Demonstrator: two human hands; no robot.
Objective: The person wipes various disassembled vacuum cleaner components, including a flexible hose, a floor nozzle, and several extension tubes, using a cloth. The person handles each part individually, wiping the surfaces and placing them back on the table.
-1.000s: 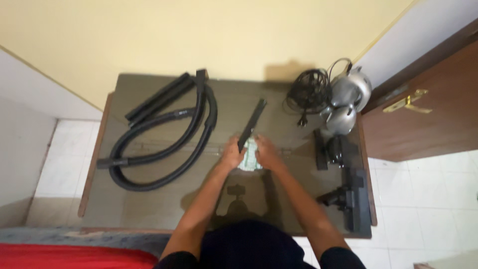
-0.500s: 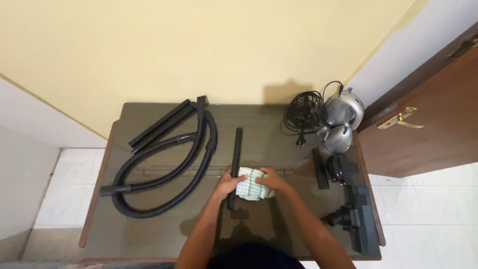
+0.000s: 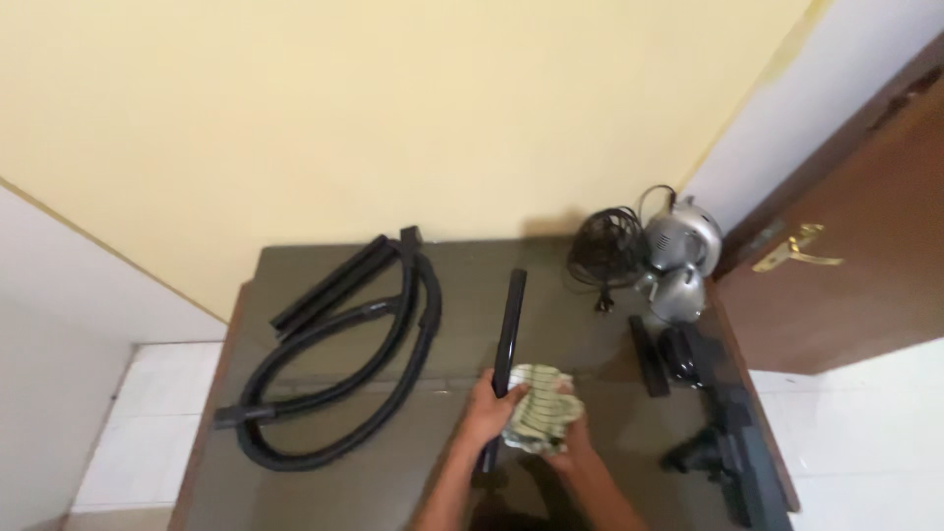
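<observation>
My left hand [image 3: 490, 405] grips a long black vacuum tube [image 3: 509, 323] near its lower end, with the tube pointing away from me over the dark table [image 3: 324, 492]. A crumpled white checked cloth [image 3: 539, 417] sits bunched against the tube's near end, held by my right hand [image 3: 570, 447], which lies mostly under the cloth.
A coiled black hose [image 3: 344, 364] with a flat black tube [image 3: 334, 283] lies on the table's left. At the right stand a silver vacuum body [image 3: 678, 258] with a black cord bundle [image 3: 608, 248], plus black nozzle attachments [image 3: 723, 433]. A brown door [image 3: 855, 256] is at far right.
The camera has tilted up, so the table sits lower in view. The tube has swung slightly to the right at its far end, and the cloth stays at its near end in both hands.
</observation>
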